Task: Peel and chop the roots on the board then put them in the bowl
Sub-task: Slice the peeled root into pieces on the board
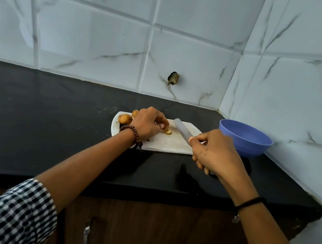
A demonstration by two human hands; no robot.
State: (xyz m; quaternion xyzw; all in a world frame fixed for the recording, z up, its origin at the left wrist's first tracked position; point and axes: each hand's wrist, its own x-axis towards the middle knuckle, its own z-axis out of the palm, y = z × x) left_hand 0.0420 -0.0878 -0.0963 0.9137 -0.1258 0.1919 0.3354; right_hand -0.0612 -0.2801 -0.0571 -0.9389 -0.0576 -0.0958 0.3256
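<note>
A white cutting board lies on the black counter. My left hand holds a small yellowish root piece down on the board with curled fingers. Two unpeeled brown roots lie at the board's left end, one partly hidden behind my left hand. My right hand grips the handle of a knife, whose blade points up-left over the board, a little right of the root piece. A blue bowl stands to the right of the board, and what it holds is not visible.
The black counter runs left from the board and ends at a front edge above brown cabinet doors. Marble-patterned tiled walls close the back and right side. A dark hole marks the back wall.
</note>
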